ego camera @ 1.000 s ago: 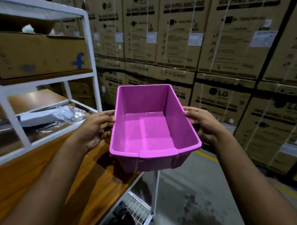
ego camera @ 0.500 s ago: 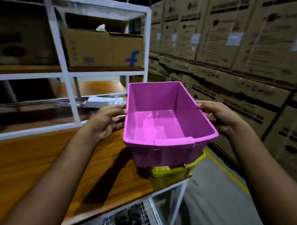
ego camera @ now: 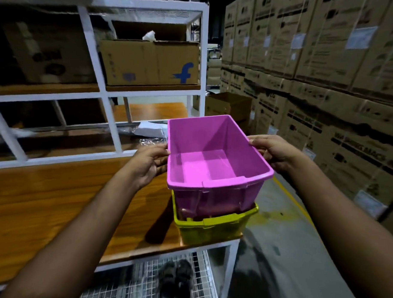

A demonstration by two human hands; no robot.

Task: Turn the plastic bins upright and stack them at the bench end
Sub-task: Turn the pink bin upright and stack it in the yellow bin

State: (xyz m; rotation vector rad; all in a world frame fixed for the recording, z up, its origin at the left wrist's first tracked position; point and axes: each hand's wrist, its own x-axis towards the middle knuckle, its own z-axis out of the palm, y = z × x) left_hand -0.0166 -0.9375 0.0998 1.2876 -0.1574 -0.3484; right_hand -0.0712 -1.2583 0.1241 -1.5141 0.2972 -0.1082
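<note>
An upright pink plastic bin (ego camera: 213, 162) is held between both hands, open side up and empty. My left hand (ego camera: 149, 164) grips its left rim and my right hand (ego camera: 274, 151) grips its right rim. The pink bin's base sits partly inside a yellow-green bin (ego camera: 212, 229), which stands upright at the right end of the wooden bench (ego camera: 66, 202). Most of the yellow-green bin's inside is hidden by the pink one.
A white metal shelf frame (ego camera: 107, 123) rises behind the bench, holding cardboard boxes (ego camera: 149, 62) and plastic-wrapped items (ego camera: 150, 129). Tall stacks of cartons (ego camera: 327, 75) line the right side across a concrete aisle. A wire mesh shelf (ego camera: 164, 279) lies under the bench.
The pink bin has come down from in front of the cartons into the yellow-green bin at the bench end. The view has swung left toward the shelf frame.
</note>
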